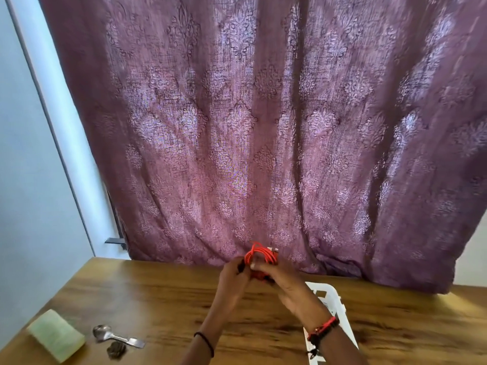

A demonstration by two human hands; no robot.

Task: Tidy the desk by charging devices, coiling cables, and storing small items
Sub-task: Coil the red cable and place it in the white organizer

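Observation:
A red cable, wound into a loose coil, is held up above the wooden desk near its far edge. My left hand grips the coil's left side, with something small and dark between its fingers. My right hand holds the coil from the right, its thumb laid across the loops. The lower part of the coil is hidden behind my fingers. A plug end shows pale at the coil's top right.
A white plastic tray lies on the desk under my right forearm. At the near left sit a pale green block, a metal spoon and a small dark object. A purple patterned curtain hangs behind the desk.

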